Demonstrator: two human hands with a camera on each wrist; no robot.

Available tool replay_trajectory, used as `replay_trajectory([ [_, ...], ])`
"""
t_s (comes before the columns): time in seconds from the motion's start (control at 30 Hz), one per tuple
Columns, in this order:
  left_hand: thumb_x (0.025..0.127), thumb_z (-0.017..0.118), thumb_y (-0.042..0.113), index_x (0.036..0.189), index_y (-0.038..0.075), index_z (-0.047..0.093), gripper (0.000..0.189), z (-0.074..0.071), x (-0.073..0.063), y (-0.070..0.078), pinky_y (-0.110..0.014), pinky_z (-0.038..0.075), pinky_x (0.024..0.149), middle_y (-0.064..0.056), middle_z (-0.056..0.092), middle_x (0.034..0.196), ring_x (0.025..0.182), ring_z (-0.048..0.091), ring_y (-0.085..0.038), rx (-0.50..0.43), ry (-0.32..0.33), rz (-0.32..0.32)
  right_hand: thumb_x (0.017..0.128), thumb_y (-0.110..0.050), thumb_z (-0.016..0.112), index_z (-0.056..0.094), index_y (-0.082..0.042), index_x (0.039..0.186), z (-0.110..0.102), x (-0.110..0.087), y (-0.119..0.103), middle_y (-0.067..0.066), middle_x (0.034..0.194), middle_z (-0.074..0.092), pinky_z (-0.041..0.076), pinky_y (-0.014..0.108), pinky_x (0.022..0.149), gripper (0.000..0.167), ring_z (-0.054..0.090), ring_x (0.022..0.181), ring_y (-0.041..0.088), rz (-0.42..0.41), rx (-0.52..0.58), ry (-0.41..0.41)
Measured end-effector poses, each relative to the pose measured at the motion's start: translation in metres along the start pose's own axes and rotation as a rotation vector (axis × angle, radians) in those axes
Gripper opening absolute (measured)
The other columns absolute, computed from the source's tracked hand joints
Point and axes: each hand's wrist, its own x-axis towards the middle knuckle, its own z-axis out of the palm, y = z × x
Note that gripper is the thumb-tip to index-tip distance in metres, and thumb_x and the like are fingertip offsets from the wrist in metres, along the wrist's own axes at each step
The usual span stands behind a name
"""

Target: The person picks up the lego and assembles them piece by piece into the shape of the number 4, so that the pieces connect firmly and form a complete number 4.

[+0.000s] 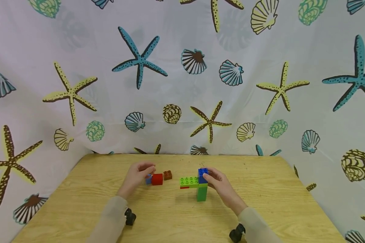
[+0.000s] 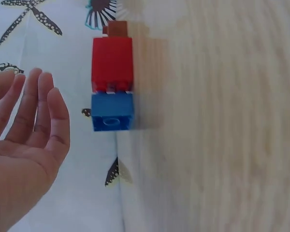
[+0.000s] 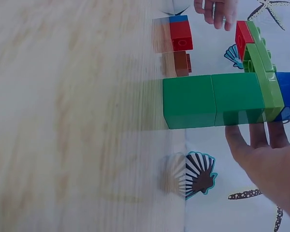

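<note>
Plastic toy-brick tower (image 1: 202, 185) upright on a wooden table (image 1: 170, 219), its top pinched by a person's right hand (image 1: 222, 188).

Nearest is the green column (image 1: 201, 194); a lime plank (image 1: 189, 182) juts leftward above it, with a red piece (image 1: 184, 187) under the outer end. The right thumb and fingers grasp the dark blue brick (image 1: 203, 178) on top. It looks light, stiff and smooth, unlikely to break but apt to tip or pop apart if the overhang is pressed; the column's sides seem the surest hold. Beyond, the left hand (image 1: 137, 175), relaxed and holding nothing, hovers near a lighter blue brick (image 1: 148, 180), a red brick (image 1: 157, 179) and a brown brick (image 1: 168, 174). Behind hangs seashell-print cloth (image 1: 170, 91).
</note>
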Motion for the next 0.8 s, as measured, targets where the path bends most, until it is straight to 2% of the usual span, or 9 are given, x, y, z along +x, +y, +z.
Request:
replay_trajectory([
  [0.2,0.098,0.061,0.017,0.125,0.002,0.064,0.031,-0.009,0.002,-0.010,-0.039,0.053,0.085,-0.019,0.063,0.124,0.102,0.060,-0.024,0.059,0.088,-0.096,0.098,-0.038,0.058,0.047,-0.008,0.143,0.000,0.001,0.000,0.013,0.133,0.057,0.046,0.041,0.106,0.055,0.059,0.115,0.017,-0.010,0.013,0.000],
  [0.3,0.097,0.061,0.014,0.128,0.002,0.061,0.034,-0.011,0.002,-0.012,-0.042,0.050,0.089,-0.022,0.058,0.131,0.110,0.057,-0.028,0.063,0.083,-0.152,0.099,-0.038,0.058,0.047,-0.007,0.143,0.001,0.000,0.000,0.014,0.134,0.057,0.045,0.041,0.106,0.055,0.059,0.114,0.016,-0.017,0.002,-0.008],
  [0.43,0.095,0.062,0.013,0.133,0.003,0.057,0.040,-0.013,0.001,-0.016,-0.040,0.048,0.089,-0.024,0.050,0.140,0.122,0.051,-0.034,0.117,0.025,-0.203,0.100,-0.037,0.057,0.042,-0.004,0.146,0.000,-0.001,0.000,0.016,0.137,0.054,0.044,0.042,0.107,0.059,0.058,0.117,0.017,-0.020,-0.011,-0.030],
  [0.57,0.091,0.066,0.007,0.134,0.004,0.057,0.044,-0.012,0.005,-0.022,-0.039,0.048,0.084,-0.021,0.048,0.143,0.120,0.049,-0.036,0.169,-0.043,-0.197,0.100,-0.035,0.056,0.039,-0.004,0.148,-0.001,-0.001,0.001,0.018,0.141,0.051,0.044,0.041,0.107,0.059,0.056,0.121,0.019,-0.022,-0.018,-0.045],
  [0.67,0.086,0.071,0.003,0.133,0.004,0.058,0.049,-0.009,0.008,-0.023,-0.047,0.048,0.091,-0.020,0.048,0.143,0.123,0.046,-0.039,0.216,-0.100,-0.149,0.100,-0.035,0.056,0.040,-0.006,0.148,-0.001,-0.001,0.001,0.019,0.141,0.051,0.045,0.041,0.107,0.059,0.056,0.122,0.020,-0.025,-0.028,-0.042],
  [0.8,0.082,0.075,0.002,0.134,0.003,0.058,0.055,-0.002,0.011,-0.022,-0.055,0.040,0.104,-0.020,0.048,0.144,0.130,0.041,-0.041,0.272,-0.150,-0.104,0.100,-0.036,0.056,0.040,-0.007,0.148,-0.001,-0.001,0.000,0.018,0.141,0.051,0.044,0.042,0.107,0.059,0.056,0.122,0.020,-0.031,-0.038,-0.041],
])
